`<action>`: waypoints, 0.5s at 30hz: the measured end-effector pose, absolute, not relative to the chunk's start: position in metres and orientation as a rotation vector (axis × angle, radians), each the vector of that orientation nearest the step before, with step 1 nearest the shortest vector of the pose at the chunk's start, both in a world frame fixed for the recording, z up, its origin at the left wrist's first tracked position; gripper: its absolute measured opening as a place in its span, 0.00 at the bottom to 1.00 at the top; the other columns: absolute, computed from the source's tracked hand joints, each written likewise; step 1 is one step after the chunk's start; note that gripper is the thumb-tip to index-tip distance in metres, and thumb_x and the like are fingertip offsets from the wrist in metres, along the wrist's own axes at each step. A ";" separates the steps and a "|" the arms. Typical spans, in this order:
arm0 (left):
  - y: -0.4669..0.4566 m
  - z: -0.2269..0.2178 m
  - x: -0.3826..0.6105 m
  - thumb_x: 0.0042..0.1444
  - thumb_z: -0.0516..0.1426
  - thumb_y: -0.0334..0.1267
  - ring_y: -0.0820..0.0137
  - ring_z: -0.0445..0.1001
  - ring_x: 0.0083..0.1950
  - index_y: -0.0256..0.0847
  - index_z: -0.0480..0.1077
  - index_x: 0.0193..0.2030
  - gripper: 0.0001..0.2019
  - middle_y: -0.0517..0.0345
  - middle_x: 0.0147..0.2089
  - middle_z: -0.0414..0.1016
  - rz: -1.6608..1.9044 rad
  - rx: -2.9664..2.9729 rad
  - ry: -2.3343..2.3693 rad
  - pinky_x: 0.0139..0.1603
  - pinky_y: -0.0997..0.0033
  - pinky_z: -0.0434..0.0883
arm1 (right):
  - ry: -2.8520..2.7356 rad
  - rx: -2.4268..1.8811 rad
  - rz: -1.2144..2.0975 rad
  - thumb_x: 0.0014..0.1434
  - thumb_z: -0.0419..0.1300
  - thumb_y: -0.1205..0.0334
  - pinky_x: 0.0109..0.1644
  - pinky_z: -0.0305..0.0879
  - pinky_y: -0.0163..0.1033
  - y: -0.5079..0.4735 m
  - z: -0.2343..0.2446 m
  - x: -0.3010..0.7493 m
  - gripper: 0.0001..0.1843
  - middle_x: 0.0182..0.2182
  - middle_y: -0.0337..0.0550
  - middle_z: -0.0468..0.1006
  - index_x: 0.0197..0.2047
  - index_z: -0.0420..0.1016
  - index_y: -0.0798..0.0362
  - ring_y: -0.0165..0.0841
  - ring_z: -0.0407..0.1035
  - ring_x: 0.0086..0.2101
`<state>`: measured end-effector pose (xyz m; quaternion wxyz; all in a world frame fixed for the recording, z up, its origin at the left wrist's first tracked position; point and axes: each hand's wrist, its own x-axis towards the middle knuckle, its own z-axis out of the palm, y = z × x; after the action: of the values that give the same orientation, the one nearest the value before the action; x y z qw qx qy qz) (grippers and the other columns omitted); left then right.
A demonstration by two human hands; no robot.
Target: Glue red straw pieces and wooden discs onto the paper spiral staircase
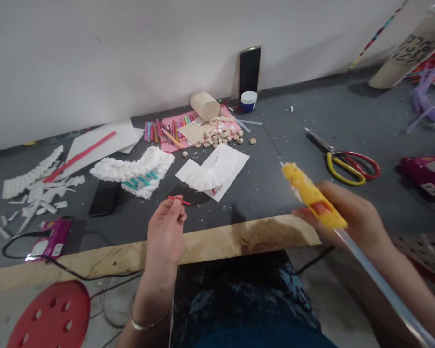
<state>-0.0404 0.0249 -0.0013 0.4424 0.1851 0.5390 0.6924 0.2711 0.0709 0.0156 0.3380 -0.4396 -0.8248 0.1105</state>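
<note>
Between the fingertips of my left hand (169, 217) is a thin red strip (181, 200), held just above the table's front edge. My right hand (355, 217) is wrapped round a yellow glue gun (313, 195), whose nozzle points up and left over the table. A long clear glue stick (380, 280) runs out of its back end. Ahead of my left hand lies a white paper piece (235, 166) with a curved row of overlapping white strips (206, 176) on it, a bit of red showing at its lower edge. Left of that sits a fluffy white curved piece (130, 166) with teal sticks (143, 181).
Scissors (342, 159) with red and yellow handles lie at the right. Pistachio shells (219, 137), crayons (163, 130) and a cardboard roll (205, 105) are at the back. A phone (249, 72) leans on the wall behind a small jar (248, 101). White scraps (43, 193) and a purple power box (52, 239) stand left.
</note>
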 end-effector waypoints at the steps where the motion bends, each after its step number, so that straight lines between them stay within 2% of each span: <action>1: 0.022 -0.004 -0.045 0.47 0.69 0.39 0.80 0.65 0.28 0.38 0.76 0.31 0.09 0.59 0.35 0.76 1.731 0.560 1.444 0.29 0.79 0.63 | -2.161 -1.226 0.220 0.61 0.58 0.44 0.26 0.55 0.37 0.085 0.008 0.279 0.18 0.24 0.37 0.65 0.31 0.63 0.48 0.31 0.61 0.23; 3: 0.016 -0.006 -0.050 0.50 0.67 0.42 0.78 0.67 0.30 0.39 0.78 0.35 0.09 0.58 0.37 0.78 1.674 0.764 1.649 0.32 0.77 0.65 | -2.223 -1.415 0.036 0.59 0.60 0.43 0.29 0.56 0.37 0.114 -0.008 0.294 0.19 0.27 0.41 0.69 0.31 0.65 0.50 0.34 0.65 0.27; 6: 0.010 -0.003 -0.052 0.53 0.64 0.45 0.72 0.73 0.37 0.41 0.79 0.38 0.11 0.56 0.39 0.80 1.490 1.054 1.891 0.39 0.74 0.68 | -2.294 -1.674 -0.107 0.55 0.67 0.49 0.36 0.58 0.38 0.154 -0.030 0.310 0.17 0.33 0.49 0.75 0.33 0.69 0.53 0.38 0.69 0.35; 8: 0.008 0.001 -0.057 0.55 0.62 0.46 0.69 0.75 0.40 0.41 0.79 0.38 0.11 0.56 0.41 0.80 1.416 1.244 2.046 0.42 0.71 0.70 | -2.342 -1.747 -0.106 0.56 0.68 0.53 0.39 0.58 0.39 0.172 -0.039 0.316 0.15 0.35 0.52 0.76 0.35 0.72 0.55 0.39 0.69 0.37; 12: 0.007 0.011 -0.095 0.57 0.60 0.46 0.66 0.74 0.39 0.40 0.79 0.40 0.12 0.54 0.38 0.78 1.419 1.641 2.474 0.43 0.65 0.70 | -2.371 -1.757 -0.012 0.58 0.66 0.54 0.42 0.58 0.39 0.192 -0.046 0.321 0.16 0.37 0.53 0.76 0.43 0.76 0.59 0.37 0.68 0.38; 15: -0.005 0.023 -0.141 0.57 0.60 0.44 0.58 0.72 0.41 0.40 0.79 0.40 0.12 0.50 0.34 0.76 1.395 1.761 2.822 0.47 0.55 0.68 | -2.416 -1.730 0.018 0.60 0.64 0.52 0.42 0.58 0.39 0.198 -0.048 0.325 0.19 0.36 0.53 0.75 0.45 0.78 0.60 0.35 0.68 0.36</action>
<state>-0.1411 -0.0048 0.0226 -0.2307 0.4749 0.7613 0.3763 0.3247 0.1975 -0.0482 0.0847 -0.5801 -0.8101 0.0061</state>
